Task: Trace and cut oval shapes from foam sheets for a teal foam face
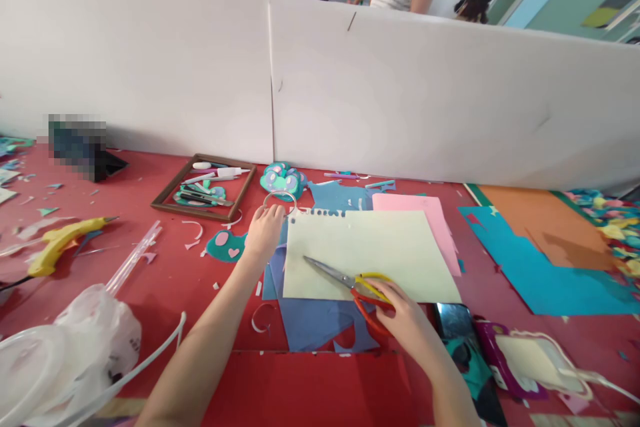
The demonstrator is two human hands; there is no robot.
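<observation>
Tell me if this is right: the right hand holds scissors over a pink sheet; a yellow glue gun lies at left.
Wrong colour: the head view shows the right hand holding scissors over a pale yellow sheet; the yellow glue gun does lie at left.

Bare forearms (207, 327) and hands (267, 230)

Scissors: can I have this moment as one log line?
left hand: at thin ring; right hand: holding scissors; blades: over cream paper; yellow glue gun: on red table
</observation>
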